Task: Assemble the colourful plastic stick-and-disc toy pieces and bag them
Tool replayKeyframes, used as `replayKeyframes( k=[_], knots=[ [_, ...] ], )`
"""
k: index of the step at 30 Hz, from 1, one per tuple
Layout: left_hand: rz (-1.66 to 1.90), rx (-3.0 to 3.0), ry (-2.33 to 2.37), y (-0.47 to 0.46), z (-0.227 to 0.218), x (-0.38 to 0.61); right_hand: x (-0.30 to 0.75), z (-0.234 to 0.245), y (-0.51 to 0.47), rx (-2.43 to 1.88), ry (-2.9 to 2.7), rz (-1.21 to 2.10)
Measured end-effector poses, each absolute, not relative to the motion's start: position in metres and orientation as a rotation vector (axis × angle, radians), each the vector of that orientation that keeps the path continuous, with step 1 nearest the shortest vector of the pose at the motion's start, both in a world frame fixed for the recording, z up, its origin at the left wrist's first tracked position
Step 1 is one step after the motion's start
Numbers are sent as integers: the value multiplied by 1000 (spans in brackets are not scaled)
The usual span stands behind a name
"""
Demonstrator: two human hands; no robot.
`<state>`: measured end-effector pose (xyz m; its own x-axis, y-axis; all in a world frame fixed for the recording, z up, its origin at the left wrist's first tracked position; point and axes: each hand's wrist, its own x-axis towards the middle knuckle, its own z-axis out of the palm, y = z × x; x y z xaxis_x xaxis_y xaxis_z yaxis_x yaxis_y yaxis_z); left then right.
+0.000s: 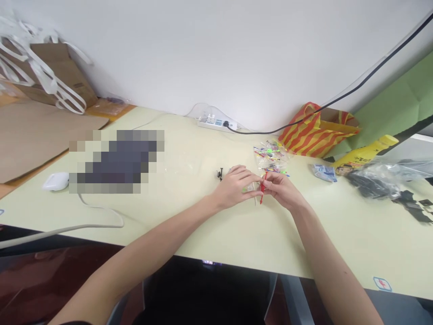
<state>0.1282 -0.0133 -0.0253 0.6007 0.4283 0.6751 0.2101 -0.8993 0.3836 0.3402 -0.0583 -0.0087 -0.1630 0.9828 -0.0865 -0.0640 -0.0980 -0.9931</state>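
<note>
A slim red plastic piece (262, 193) with an arrow-like lower tip stands upright between my two hands. My right hand (283, 191) pinches it from the right with thumb and fingertips. From the left, the thumb and index fingertip of my left hand (235, 185) close on the same piece. Partly hidden under my left fingers are a pale green bit (248, 187) and a thin white stick (255, 199). Just left of my left hand lies a small black part (220, 174). Behind my hands are clear plastic bags (269, 155) of small coloured pieces.
A striped red and yellow bag (313, 135) stands by the wall. A yellow bottle (367, 155) and clear plastic wrap (382, 178) are on the right. Near the wall lies a power strip (216, 123) with a black cable. A white earbud case (56, 181) sits left.
</note>
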Motion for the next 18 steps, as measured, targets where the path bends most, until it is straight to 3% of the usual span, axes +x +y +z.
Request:
replayKeyframes(
  k=[18],
  knots=[
    [1280,2502,496,-18,-28,131,336,-10,-73,-1037,-1282,1464]
  ],
)
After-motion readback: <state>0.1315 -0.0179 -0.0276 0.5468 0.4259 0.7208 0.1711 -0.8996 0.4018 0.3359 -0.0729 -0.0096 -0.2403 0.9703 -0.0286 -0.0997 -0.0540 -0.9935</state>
